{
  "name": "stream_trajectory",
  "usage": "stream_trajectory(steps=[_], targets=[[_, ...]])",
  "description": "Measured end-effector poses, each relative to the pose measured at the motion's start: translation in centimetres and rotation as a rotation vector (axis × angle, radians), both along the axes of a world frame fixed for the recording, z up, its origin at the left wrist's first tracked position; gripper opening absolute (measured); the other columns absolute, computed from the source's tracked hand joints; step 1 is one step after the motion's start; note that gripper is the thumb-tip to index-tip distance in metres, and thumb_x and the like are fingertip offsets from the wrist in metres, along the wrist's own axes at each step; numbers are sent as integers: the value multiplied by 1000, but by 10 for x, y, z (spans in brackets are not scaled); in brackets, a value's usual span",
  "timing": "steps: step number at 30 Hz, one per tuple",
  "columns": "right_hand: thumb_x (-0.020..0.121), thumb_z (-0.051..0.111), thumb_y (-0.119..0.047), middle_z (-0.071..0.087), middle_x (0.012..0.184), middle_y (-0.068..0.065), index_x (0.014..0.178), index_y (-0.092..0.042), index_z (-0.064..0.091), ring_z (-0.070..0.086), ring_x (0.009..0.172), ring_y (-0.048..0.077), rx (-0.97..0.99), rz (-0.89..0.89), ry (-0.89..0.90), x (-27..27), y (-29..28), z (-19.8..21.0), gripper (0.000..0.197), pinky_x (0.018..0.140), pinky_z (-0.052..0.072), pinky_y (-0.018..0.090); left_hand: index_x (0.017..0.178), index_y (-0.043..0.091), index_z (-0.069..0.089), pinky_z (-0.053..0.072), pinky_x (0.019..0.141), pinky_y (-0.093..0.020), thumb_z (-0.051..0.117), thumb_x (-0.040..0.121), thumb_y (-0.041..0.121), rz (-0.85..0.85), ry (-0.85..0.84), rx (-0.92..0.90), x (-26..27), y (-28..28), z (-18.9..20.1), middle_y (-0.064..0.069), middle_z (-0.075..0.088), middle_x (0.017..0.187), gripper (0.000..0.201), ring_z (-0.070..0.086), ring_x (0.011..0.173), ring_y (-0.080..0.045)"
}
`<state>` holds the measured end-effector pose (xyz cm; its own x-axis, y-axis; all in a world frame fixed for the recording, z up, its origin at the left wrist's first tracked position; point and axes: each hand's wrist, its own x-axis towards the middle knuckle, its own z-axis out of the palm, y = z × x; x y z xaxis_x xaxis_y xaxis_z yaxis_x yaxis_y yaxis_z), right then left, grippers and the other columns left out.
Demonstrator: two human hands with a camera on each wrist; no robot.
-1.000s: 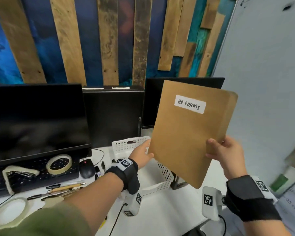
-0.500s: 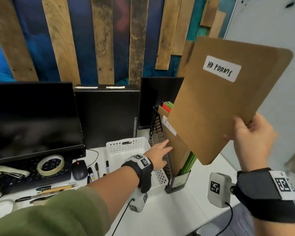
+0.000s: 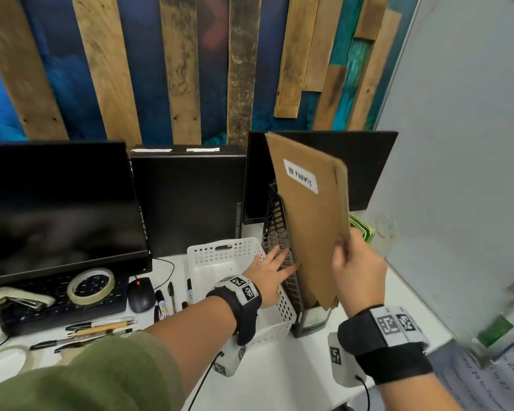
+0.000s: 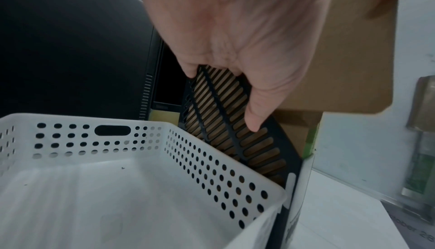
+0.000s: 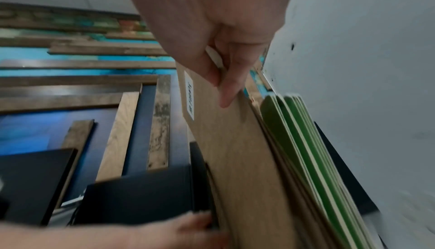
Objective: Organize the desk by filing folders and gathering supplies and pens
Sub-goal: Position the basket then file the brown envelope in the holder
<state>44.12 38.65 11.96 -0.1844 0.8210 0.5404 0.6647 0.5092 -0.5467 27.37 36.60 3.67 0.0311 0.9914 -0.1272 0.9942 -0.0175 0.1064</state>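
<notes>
Brown folder [image 3: 312, 232] — white handwritten label, held upright, lower end inside the black slotted file holder [image 3: 276, 229]; pinched at its edge by the right hand [image 3: 358, 271]. Left hand [image 3: 269, 272] — fingers straight, laid flat against the holder's side, beside the white basket [image 3: 220, 253]. Green folders [image 5: 303, 132] are stored behind.

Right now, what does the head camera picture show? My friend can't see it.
A right hand lowers a brown folder into a black file holder, while the left hand presses flat against the holder's side. A white basket sits beside it.
</notes>
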Motion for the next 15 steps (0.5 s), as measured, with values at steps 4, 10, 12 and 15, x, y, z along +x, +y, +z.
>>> stream_trajectory(steps=[4,10,12,15], targets=[[96,43,-18,64,81,8,110,-13,56,47,63,19,-45,-12,68,-6,2,-22,19,66,35,23,149,30,1,5,117,-51,50,86,7,-9,-31,-27,0,1,-1,-1,-9,159,83,-15,145,-22],[96,46,-18,67,94,3,120,-13,58,59,79,21,-107,-54,366,-25,21,-50,27,76,51,31,149,31,2,11,119,-50,48,85,2,-13,-64,-59,-1,3,2,0,-6,159,84,-11,146,-22],[96,47,-18,66,92,2,111,-15,59,62,82,24,-162,-57,420,-30,22,-65,20,79,53,35,149,31,2,10,119,-49,48,84,1,-12,-76,-60,-1,4,2,0,-6,159,85,-11,146,-22],[96,47,-19,64,88,3,102,-15,59,63,81,28,-261,-57,396,-33,18,-88,13,77,54,41,149,31,2,10,119,-47,49,85,2,-7,-85,-65,-1,3,3,0,-6,159,84,-11,146,-22]])
